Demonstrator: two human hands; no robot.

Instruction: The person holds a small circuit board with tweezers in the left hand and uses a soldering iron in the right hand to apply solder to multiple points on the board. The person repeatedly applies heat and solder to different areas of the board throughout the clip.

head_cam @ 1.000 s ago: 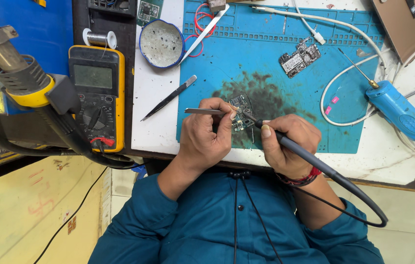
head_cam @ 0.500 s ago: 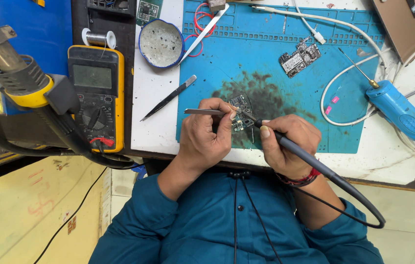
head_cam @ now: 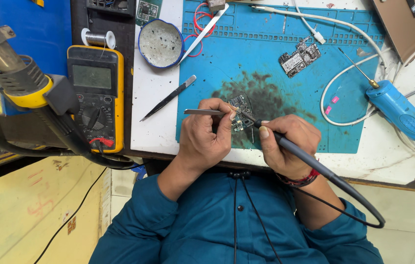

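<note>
— White desk (head_cam: 153,122) with a blue work mat (head_cam: 266,58) on it, seen from above; what sits closest to the person?

— Both forearms in teal sleeves come up from the bottom edge and meet over the near edge of the mat. The left hand (head_cam: 207,139) is curled, its thumb and forefinger pinched on a pair of silver tweezers (head_cam: 202,112) that lie level and point right. The right hand (head_cam: 286,144) is closed around a dark soldering iron (head_cam: 286,144), held like a pen, forefinger laid along the barrel, the tip slanting up and left. Its black cord (head_cam: 354,195) loops back past the wrist, which wears a red and black band (head_cam: 300,180).

— And what are they working on?

— A small circuit board (head_cam: 242,110) lying on the dark, stained patch of the mat, just beyond the fingertips. The tweezer tips and the iron's tip both meet at it; whether they actually touch it, I cannot tell.

— Farther out?

— To the left, a second pair of tweezers (head_cam: 168,98) lies slantwise across the mat's edge, and a yellow multimeter (head_cam: 95,98) stands on a dark strip beside the desk. A hot-air tool with a yellow collar (head_cam: 16,83) hangs at the far left. Beyond that, a round blue-rimmed tin (head_cam: 160,44) and a spool of solder wire (head_cam: 97,38). Right of centre lies another circuit board (head_cam: 298,57), and near the right edge a blue handheld tool (head_cam: 401,110) among white cables (head_cam: 344,78).
</note>
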